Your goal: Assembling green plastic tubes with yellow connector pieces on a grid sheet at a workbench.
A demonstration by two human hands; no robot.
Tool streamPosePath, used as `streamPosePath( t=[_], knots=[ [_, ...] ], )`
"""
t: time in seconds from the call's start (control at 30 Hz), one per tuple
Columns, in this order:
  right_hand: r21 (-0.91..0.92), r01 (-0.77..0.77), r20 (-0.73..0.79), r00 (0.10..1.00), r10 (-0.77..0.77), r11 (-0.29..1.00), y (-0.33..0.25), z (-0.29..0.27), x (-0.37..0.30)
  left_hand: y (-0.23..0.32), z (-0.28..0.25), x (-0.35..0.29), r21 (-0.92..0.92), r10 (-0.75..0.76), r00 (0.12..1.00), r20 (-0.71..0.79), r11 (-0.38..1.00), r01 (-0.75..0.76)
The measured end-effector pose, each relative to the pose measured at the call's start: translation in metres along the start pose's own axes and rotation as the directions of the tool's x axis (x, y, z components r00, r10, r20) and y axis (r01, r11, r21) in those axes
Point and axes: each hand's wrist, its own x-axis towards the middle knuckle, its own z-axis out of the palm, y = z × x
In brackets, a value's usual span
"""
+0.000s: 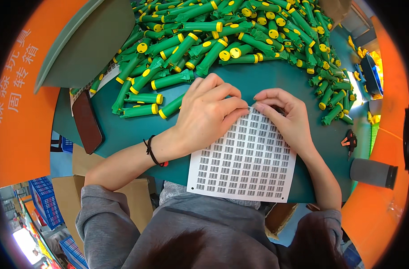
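A white sheet of barcode labels, printed in rows of small black-and-white stickers, slants over the near table edge toward my lap. At its top edge, my left hand is closed, thumb and fingertips pinched together on the paper. My right hand is closed at the same edge, close to the left fingertips, its thumb on the sheet and its other fingers curled. What lies exactly between the fingertips is too small to make out. Beyond my hands rises a big heap of green tubes with yellow caps, several lying just past my left hand.
On the green table, a dark brown flat case lies at left beside a grey-green bin. At right are small black-and-orange snips and a grey cylinder. Orange panels flank both sides; a cardboard box stands lower left.
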Motion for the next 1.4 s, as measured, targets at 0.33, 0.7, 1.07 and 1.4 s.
streamPosePath(
  t=[0.33,0.7,1.07,1.4],
  knots=[
    [-0.017,0.005,-0.008,1.0,-0.005,1.0,0.001,0.0,0.0,-0.003,0.004,0.0,-0.006,0.013,0.999,0.04,1.0,-0.013],
    [-0.52,0.366,-0.132,0.858,-0.496,0.772,-0.02,-0.014,0.044,0.006,-0.012,0.008,-0.092,0.07,0.994,-0.084,0.993,-0.077],
    [-0.585,0.331,-0.082,0.884,-0.46,0.74,-0.041,-0.051,0.075,0.001,-0.027,0.015,-0.287,-0.035,0.98,-0.195,0.958,-0.023],
    [0.673,-0.334,0.338,0.932,0.127,0.659,-0.028,-0.011,-0.031,0.027,-0.028,0.044,-0.55,0.199,0.98,0.002,0.819,-0.165]
  ],
)
